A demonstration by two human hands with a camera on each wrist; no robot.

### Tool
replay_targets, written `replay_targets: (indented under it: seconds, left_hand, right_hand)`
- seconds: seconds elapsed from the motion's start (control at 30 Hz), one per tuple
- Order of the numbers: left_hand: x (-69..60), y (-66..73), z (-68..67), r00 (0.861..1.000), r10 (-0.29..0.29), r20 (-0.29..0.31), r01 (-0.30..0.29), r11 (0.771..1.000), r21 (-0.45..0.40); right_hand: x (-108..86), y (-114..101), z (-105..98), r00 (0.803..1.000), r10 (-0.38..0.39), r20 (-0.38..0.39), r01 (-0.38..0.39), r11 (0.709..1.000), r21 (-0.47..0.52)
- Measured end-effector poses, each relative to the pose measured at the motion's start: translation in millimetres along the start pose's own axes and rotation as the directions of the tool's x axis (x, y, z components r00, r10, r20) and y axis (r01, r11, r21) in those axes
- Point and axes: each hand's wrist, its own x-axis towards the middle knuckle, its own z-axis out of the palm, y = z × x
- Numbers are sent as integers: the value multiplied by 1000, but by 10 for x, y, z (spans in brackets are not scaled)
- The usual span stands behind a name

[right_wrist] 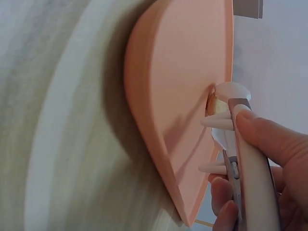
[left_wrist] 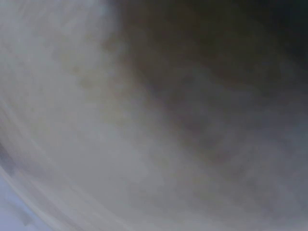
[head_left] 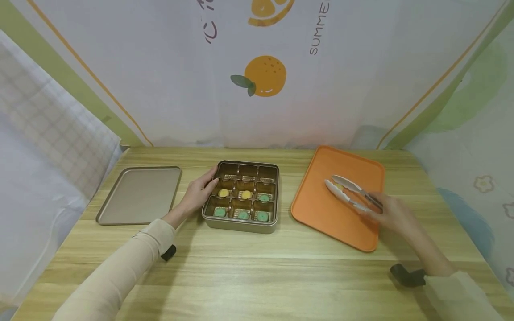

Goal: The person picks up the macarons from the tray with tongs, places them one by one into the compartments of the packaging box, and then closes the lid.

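A square metal tin (head_left: 241, 226) has a brown divided insert with several compartments. Two yellow round pieces (head_left: 246, 195) lie in its middle row, beside a green one; several green round pieces (head_left: 242, 215) fill the front row. At the tin's left side my left hand (head_left: 195, 192) holds the rim, thumb on the edge. My right hand (head_left: 391, 214) grips a pair of tongs (head_left: 348, 203) over the orange tray (head_left: 321, 218). Between the tongs' ends is another yellow piece (head_left: 338, 186); whether they pinch it I cannot tell. The left wrist view is a blur.
To the left of the tin lies a flat square metal lid (head_left: 140, 196) on the wooden table (head_left: 225, 276). A cloth curtain (head_left: 341, 89) with printed oranges hangs behind the table's back edge.
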Motion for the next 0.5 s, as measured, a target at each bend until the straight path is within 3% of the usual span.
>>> replay_targets:
  seconds: [0.5]
  left_hand:
    - [-2, 0, 2, 1000, -21, 7, 21, 1000, -16]
  right_hand:
    - [-177, 64, 6, 998, -30, -49, 31, 999, 24]
